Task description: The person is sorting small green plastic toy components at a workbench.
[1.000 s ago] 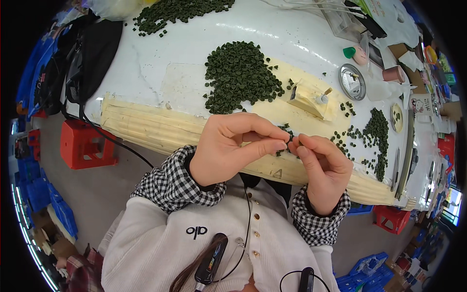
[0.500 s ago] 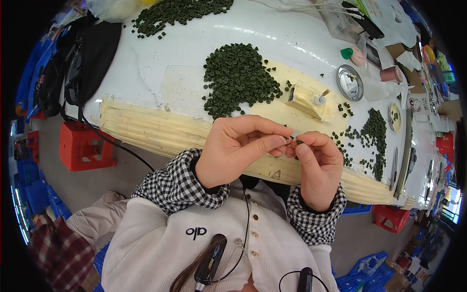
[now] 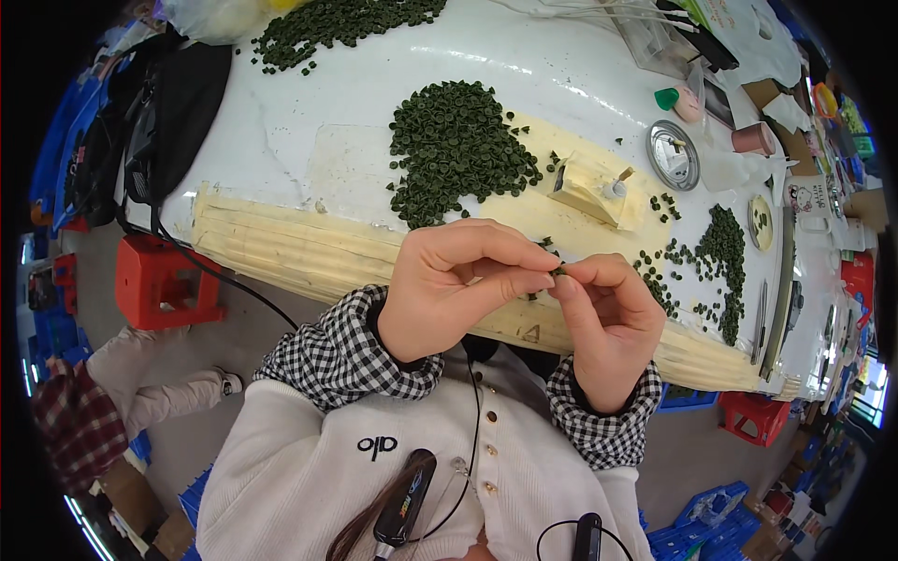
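Over the table's taped front edge, my left hand (image 3: 444,290) pinches with thumb and forefinger. My right hand (image 3: 613,323) is pinched too, its fingertips meeting the left ones. Between them shows a small dark green piece (image 3: 560,271), mostly covered by the fingers. Just beyond lies a large heap of small dark green cone-like pieces (image 3: 458,150). To its right stands a cream tape-covered block (image 3: 589,194) with a short post on top. A smaller heap of green pieces (image 3: 723,257) spreads at the right, with several loose ones around it.
A round metal lid (image 3: 672,154) and tweezers (image 3: 759,323) lie at the right. Another green heap (image 3: 346,26) sits at the far left, near a black bag (image 3: 187,112). A red stool (image 3: 154,280) stands on the floor; a person in plaid (image 3: 79,416) is behind it.
My right fingertips have come left against my left ones, closing the small gap between them. My left hand has hardly moved. The person at the left has shifted position.
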### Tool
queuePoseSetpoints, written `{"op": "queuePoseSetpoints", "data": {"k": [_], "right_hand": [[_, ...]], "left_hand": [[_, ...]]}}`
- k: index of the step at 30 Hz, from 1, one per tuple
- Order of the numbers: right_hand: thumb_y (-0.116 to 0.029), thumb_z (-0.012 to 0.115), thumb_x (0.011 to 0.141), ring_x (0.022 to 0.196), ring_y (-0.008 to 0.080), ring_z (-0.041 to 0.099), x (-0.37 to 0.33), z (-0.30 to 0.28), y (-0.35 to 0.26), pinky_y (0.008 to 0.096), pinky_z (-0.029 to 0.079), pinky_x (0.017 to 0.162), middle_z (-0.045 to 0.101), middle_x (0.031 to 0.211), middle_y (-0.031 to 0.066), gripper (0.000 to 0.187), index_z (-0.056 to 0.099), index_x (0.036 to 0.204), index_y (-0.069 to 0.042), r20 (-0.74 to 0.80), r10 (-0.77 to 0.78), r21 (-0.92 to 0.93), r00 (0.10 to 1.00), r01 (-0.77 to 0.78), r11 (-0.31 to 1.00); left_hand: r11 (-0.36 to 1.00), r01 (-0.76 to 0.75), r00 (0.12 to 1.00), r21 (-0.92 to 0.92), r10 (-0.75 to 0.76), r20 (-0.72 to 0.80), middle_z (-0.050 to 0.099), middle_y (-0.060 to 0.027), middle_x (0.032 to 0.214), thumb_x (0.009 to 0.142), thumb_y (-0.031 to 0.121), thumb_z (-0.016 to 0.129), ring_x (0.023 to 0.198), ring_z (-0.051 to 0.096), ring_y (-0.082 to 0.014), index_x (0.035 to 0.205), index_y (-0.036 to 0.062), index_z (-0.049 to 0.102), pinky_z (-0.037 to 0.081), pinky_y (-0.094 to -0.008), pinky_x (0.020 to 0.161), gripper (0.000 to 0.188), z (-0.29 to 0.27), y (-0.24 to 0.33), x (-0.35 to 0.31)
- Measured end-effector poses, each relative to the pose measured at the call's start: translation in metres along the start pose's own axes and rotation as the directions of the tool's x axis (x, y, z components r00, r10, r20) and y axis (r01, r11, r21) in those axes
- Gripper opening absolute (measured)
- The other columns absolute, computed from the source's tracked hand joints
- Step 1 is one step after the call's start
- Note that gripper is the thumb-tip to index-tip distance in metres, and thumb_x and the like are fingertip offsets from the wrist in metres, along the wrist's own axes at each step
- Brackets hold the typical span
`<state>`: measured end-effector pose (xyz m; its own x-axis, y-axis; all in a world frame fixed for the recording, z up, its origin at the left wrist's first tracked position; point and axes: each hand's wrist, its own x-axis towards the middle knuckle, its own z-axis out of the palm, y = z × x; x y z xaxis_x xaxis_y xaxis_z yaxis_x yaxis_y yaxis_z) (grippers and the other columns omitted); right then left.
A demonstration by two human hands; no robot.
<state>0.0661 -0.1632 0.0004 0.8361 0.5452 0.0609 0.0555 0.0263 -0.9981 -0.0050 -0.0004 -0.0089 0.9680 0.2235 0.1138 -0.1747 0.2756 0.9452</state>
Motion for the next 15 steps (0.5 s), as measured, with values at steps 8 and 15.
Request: {"op": "queuePoseSetpoints", "data": {"k": [8, 15], "right_hand": [[-0.001, 0.059, 0.090, 0.080, 0.0097, 0.063, 0.0015, -0.0004, -0.0066, 0.0218, 0.051, 0.075, 0.066, 0.089, 0.0069, 0.010, 0.060, 0.099, 0.005, 0.098, 0.177, 0.251, 0.979, -0.197, 0.948], [-0.003, 0.058, 0.092, 0.079, 0.0091, 0.062, 0.0028, -0.0002, -0.0070, 0.0218, 0.051, 0.074, 0.066, 0.088, 0.0066, 0.010, 0.059, 0.098, 0.004, 0.101, 0.187, 0.269, 0.977, -0.208, 0.940]], "left_hand": [[0.979, -0.116, 0.993, 0.168, 0.112, 0.034, 0.066, -0.0146, 0.096, 0.080, -0.012, 0.064, 0.089, 0.065, -0.0193, 0.098, -0.0026, 0.067, 0.052, -0.0275, 0.078, 0.021, -0.0014, -0.0015, 0.0000], [0.968, -0.152, 0.988, 0.200, 0.145, 0.048, 0.066, -0.0136, 0.095, 0.079, -0.011, 0.066, 0.087, 0.065, -0.0191, 0.097, -0.0015, 0.069, 0.052, -0.0274, 0.076, 0.020, -0.0014, -0.0014, 0.0010]]}}
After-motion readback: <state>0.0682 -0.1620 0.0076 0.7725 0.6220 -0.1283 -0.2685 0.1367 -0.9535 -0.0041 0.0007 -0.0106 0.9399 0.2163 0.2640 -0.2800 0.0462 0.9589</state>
